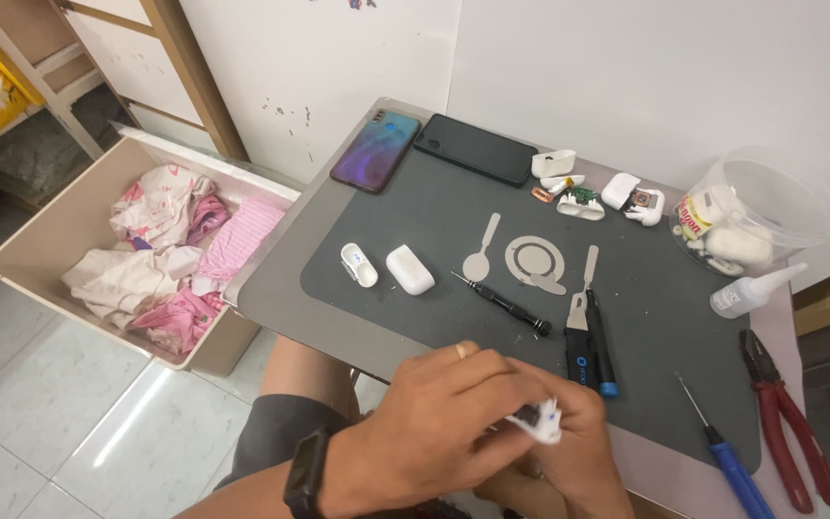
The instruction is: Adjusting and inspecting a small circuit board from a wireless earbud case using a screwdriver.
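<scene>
**At the near edge: small white part held in both hands**

At the near edge of the tabletop [338, 317], low in the view, the fingers [492, 404] of both hands close together around a small white part [547, 423], seemingly an earbud piece with a dark spot on it. The left hand [425, 423], ring on one finger and dark band on the wrist, covers it from above; the right hand [578, 452] pinches it from beneath. Little of the part shows.

Step in hand, by judgement: close handwork on the part, held clear of the mat, no tool in either hand.

Next move, by judgement: calls for a steady pinch and a fine tool from the mat, as the part is tiny and slips easily.

Outward from the hands, on the dark mat [415, 240]:
- Black-and-blue pry tool [599, 356], just beyond the right hand, with a flat metal blade beside it.
- Thin black screwdriver [503, 305], lying aslant.
- Metal ring plate [537, 261], spoon-shaped pick [480, 252] to its left.
- White earbud case [409, 269], shut; second small case [358, 264] beside it, open.
- Opened white shells and small circuit bits [588, 195] at the far edge.
- Two phones [431, 147], face down, far left of the mat.

Off the mat, right side:
- Clear tub [770, 197] of white parts.
- Glue bottle [751, 290], lying down.
- Blue screwdriver [734, 466].
- Red pliers [788, 418].

Left of the tabletop: open drawer [40, 240] of pink and white clothes.
</scene>
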